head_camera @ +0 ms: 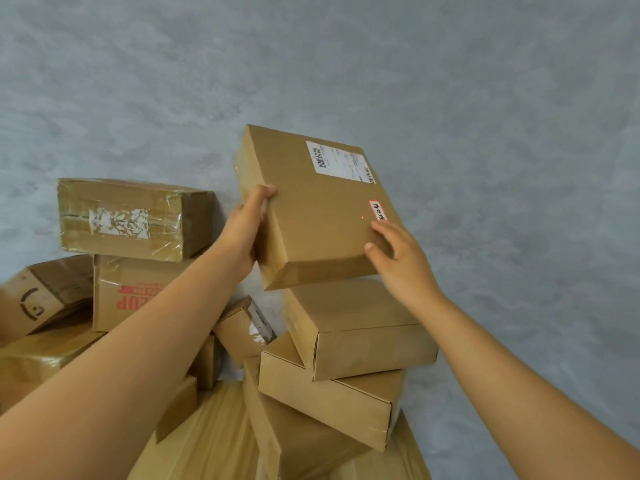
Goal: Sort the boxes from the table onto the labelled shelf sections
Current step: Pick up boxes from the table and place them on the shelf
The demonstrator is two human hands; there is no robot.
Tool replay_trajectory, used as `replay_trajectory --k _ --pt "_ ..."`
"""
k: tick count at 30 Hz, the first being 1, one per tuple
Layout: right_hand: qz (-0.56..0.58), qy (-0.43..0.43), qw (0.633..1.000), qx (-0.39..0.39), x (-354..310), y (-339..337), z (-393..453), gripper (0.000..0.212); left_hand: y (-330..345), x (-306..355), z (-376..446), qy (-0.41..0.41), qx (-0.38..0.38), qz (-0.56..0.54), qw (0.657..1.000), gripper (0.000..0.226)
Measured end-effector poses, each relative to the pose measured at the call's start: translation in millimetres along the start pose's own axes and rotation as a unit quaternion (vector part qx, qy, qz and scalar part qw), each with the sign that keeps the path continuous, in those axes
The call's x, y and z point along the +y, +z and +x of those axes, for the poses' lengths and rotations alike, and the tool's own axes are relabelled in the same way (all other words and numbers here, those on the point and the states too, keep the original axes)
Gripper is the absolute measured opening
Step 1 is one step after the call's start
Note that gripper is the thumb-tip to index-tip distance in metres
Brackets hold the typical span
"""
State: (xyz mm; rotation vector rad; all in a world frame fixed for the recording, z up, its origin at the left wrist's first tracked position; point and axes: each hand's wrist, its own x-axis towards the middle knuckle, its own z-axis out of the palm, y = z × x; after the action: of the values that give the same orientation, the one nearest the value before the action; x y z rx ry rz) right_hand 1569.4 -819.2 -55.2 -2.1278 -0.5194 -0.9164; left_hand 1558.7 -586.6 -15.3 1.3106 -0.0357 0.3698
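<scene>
A flat brown cardboard box (pixel 311 209) with a white shipping label and a small red-edged sticker is tilted above a stack of boxes. My left hand (pixel 247 230) grips its left edge, thumb on the top face. My right hand (pixel 398 261) holds its near right corner, thumb and fingers on the top face. The box's near edge sits just over the top box of the stack (pixel 356 327). No shelf is in view.
Below lie two more plain boxes (pixel 329 400). To the left are a taped box (pixel 131 220), a red-printed box (pixel 124 292), a box with a face logo (pixel 41 296) and a small box (pixel 242 327). A grey wall (pixel 485 133) stands behind.
</scene>
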Motion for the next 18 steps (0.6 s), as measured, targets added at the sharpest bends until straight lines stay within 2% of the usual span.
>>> replay_trajectory --k 2,4,6,9,10,12,13,15,17,18 --pt "0.027 0.089 0.996 0.009 9 -8 5 0.050 -12 2 2 0.011 -0.024 0.011 1.000 0.054" --pt "0.098 0.197 0.975 -0.010 14 -17 10 0.062 -22 4 1 0.010 -0.052 0.022 0.998 0.058" --pt "0.208 0.281 0.936 -0.030 14 -25 14 0.064 -29 4 -1 0.010 -0.073 0.008 0.997 0.068" --pt "0.355 0.342 0.864 -0.103 6 -31 12 0.045 -34 2 -1 0.024 -0.080 -0.032 0.996 0.059" --pt "0.395 0.351 0.843 -0.099 5 -29 12 0.043 -34 1 -1 0.029 -0.079 -0.050 0.995 0.050" --pt "0.467 0.366 0.804 -0.037 1 -23 10 0.048 -32 -2 0 0.033 -0.062 -0.088 0.994 0.041" --pt "0.501 0.376 0.779 0.009 -2 -19 10 0.050 -31 -4 -1 0.034 -0.049 -0.102 0.993 0.044" --pt "0.553 0.394 0.730 0.070 -9 -9 9 0.049 -26 -10 -2 0.031 -0.029 -0.126 0.991 0.069" --pt "0.600 0.400 0.691 0.048 -22 3 8 0.045 -17 -17 -5 0.027 -0.026 -0.155 0.987 0.087" --pt "0.616 0.398 0.679 0.018 -27 10 8 0.045 -13 -21 -6 0.023 -0.025 -0.161 0.986 0.085"
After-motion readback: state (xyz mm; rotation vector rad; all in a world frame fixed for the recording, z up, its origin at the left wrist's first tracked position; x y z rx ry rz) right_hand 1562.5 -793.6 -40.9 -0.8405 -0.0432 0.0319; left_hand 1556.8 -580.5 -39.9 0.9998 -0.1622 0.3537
